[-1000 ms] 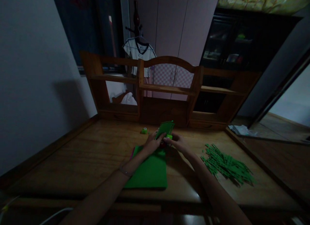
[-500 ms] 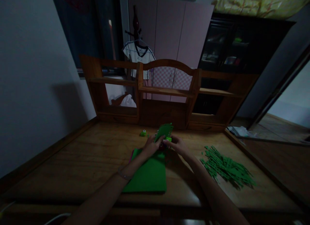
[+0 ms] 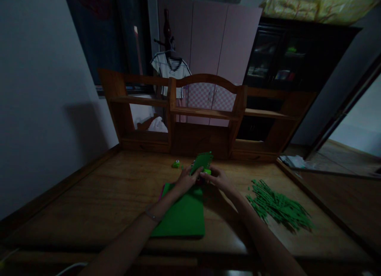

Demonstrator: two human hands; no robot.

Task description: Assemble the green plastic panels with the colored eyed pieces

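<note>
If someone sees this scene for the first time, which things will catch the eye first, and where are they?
The bright green things stand out in the dim room: a green perforated sheet held up by the left hand and right hand at the middle of the wooden desk, above a flat green sheet. A pile of green strips lies to the right, and a small green piece sits just left of the hands.
</note>
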